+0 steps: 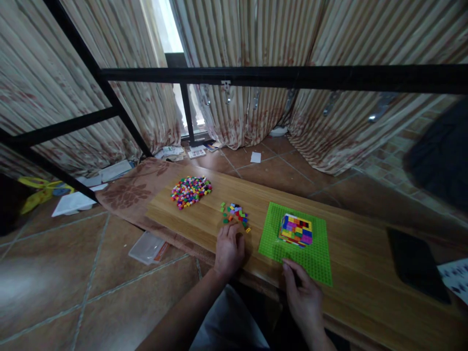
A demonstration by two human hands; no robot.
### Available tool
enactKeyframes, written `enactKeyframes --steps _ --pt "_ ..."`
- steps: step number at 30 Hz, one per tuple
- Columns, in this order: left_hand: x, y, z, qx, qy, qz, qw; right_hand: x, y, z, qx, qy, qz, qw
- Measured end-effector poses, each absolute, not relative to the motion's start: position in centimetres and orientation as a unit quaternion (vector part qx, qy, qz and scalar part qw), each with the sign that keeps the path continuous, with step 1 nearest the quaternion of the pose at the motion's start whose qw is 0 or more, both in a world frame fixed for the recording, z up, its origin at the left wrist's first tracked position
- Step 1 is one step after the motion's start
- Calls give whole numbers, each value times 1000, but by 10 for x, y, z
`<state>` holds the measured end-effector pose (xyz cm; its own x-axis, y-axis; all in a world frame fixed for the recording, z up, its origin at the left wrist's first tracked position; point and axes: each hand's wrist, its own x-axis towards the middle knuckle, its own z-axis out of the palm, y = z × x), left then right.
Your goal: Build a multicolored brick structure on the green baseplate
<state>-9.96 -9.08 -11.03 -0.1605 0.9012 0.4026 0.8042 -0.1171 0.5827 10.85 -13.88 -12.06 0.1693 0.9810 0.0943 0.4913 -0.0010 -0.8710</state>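
My left hand [229,249] reaches over the table to the near side of a small group of loose toy bricks [237,213]. Its fingers are bent and a little apart, with the tips at the bricks. A block of stacked, many-coloured toy bricks [297,230] stands on a green studded baseplate [270,229]. Just off the plate's front edge is my right hand [302,291], thumb and forefinger pressed together. Whatever lies between those fingertips is too small or hidden to make out.
A larger heap of mixed bricks [190,191] lies farther left on the wooden table [204,224]. A dark flat object [415,263] and a printed sheet [457,275] are at the right. A clear plastic container [146,247] sits on the tiled floor, below a black metal frame [256,77].
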Motion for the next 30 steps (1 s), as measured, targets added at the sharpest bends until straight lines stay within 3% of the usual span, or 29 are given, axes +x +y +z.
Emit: enactKeyframes --steps 30 --pt "-97 -96 -107 700 625 344 39 106 -138 -117 -632 -608 293 381"
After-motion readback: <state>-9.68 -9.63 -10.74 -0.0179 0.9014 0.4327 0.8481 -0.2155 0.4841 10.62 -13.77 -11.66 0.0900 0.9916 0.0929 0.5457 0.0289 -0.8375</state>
